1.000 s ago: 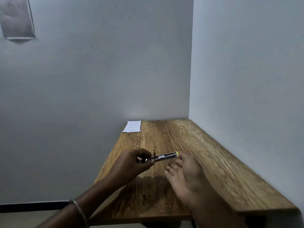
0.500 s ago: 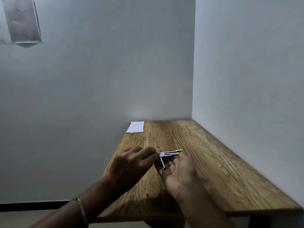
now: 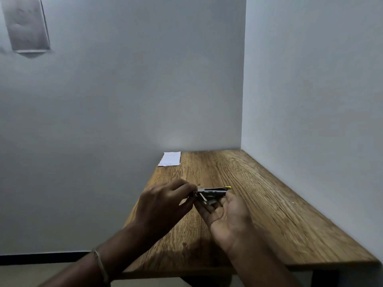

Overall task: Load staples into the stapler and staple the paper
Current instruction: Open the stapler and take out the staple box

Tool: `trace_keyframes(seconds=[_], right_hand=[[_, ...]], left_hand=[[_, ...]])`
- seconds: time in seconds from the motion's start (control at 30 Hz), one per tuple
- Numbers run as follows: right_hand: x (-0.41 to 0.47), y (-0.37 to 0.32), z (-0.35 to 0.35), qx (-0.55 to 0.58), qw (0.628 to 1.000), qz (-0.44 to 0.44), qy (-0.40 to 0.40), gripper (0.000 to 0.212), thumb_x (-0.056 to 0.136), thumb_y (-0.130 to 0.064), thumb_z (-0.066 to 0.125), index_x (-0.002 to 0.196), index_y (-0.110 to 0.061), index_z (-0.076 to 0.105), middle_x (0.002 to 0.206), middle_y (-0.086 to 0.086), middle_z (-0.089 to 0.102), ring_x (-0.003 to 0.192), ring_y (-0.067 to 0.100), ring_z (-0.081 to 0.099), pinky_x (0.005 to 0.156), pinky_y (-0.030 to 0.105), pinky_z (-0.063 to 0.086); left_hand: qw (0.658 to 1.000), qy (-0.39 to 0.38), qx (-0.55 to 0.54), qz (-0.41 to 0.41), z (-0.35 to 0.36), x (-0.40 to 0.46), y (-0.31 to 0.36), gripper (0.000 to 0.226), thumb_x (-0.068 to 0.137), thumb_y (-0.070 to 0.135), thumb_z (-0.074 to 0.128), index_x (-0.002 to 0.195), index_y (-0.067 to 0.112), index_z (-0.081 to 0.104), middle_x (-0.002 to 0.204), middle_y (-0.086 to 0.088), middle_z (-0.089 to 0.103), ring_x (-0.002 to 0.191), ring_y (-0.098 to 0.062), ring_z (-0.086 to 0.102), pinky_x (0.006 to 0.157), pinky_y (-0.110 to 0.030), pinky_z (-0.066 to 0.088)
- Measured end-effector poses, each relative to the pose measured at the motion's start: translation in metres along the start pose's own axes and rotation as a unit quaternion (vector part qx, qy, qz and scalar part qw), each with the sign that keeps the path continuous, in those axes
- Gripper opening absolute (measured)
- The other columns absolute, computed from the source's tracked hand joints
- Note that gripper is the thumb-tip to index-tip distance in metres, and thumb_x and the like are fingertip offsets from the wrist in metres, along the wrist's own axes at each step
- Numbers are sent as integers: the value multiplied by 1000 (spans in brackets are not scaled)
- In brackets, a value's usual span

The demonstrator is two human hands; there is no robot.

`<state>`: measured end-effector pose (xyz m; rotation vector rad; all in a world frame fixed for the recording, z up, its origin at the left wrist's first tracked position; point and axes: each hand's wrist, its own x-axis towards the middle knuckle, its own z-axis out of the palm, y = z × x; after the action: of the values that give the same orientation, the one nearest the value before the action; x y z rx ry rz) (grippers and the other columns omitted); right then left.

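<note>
One small metal stapler (image 3: 211,193) with a yellow tip is held above the near middle of the wooden table (image 3: 269,204). The left hand (image 3: 165,204) pinches its rear end; the right hand (image 3: 226,214) lies palm up beneath, fingers loosely curled around it. The pulled-out parts could slip from so light a grip and drop, or the spring could snap back. One folded paper (image 3: 170,159) lies at the table's far left corner, well apart. I see no separate staples.
</note>
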<state>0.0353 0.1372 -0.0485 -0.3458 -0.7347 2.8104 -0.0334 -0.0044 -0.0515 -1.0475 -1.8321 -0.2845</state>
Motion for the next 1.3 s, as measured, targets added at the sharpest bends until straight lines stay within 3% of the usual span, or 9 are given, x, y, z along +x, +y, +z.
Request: trace_keyframes(seconds=[0.13,0.3,0.5,0.63,0.73,0.83,1.0,1.13,1.3], right_hand=[[-4,-6,-6,-43,998,28,-22,40,106,-26,34,119,7,53,118,29,63,110,39,62,96,48,48],[-11,-19,-18,-125,989,58,-59,24,98,7,33,109,14,52,115,36,65,107,43,65,96,49,49],[-10,-48,-37,-200,974,42,-97,23,98,10,39,112,13,56,106,32,71,98,37,73,76,40,63],[1,-77,-54,-297,950,-30,-91,22,89,-1,57,110,4,64,104,23,75,81,23,76,62,28,62],[15,-97,-63,-463,876,-122,-63,26,79,-12,68,104,-4,73,97,12,78,73,12,72,60,22,57],[33,-111,-73,-584,792,-173,-43,19,90,-7,66,107,-9,74,92,7,79,76,12,72,64,20,57],[54,-119,-88,-724,658,-208,-8,22,92,-8,67,107,-21,74,83,1,76,71,11,74,57,16,55],[53,-117,-92,-791,560,-241,-48,24,79,-13,82,90,-33,75,85,-14,74,75,-10,68,58,7,50],[58,-113,-98,-812,511,-272,-70,15,73,-22,86,82,-33,79,80,-20,73,83,-13,63,70,8,43]], left_hand=[[988,-60,-74,-124,2,-2,1,21,77,51,69,93,39,72,80,23,71,56,12,52,50,-4,26],[943,-114,-197,-243,9,-5,-3,28,74,55,71,97,38,74,82,25,71,69,10,64,54,-11,47],[841,-163,-388,-340,15,-4,-10,12,81,32,77,92,27,77,80,6,74,60,-1,62,52,-19,48],[817,-182,-411,-362,17,-8,-13,11,82,28,76,92,24,78,80,2,74,68,-7,64,61,-27,54],[818,-190,-398,-369,21,-11,-15,9,83,29,75,91,25,78,78,5,73,67,-1,61,65,-30,52],[819,-192,-392,-374,24,-13,-16,10,83,29,75,92,25,78,79,4,73,69,-1,62,67,-31,53],[831,-205,-371,-360,27,-15,-17,10,83,30,75,92,27,78,79,7,73,74,-6,65,65,-24,51],[834,-219,-364,-352,30,-19,-18,11,84,31,75,94,27,78,83,8,74,80,-8,67,67,-21,51],[844,-228,-348,-340,34,-23,-18,10,83,33,75,93,30,77,77,12,69,73,-3,60,60,-13,41]])
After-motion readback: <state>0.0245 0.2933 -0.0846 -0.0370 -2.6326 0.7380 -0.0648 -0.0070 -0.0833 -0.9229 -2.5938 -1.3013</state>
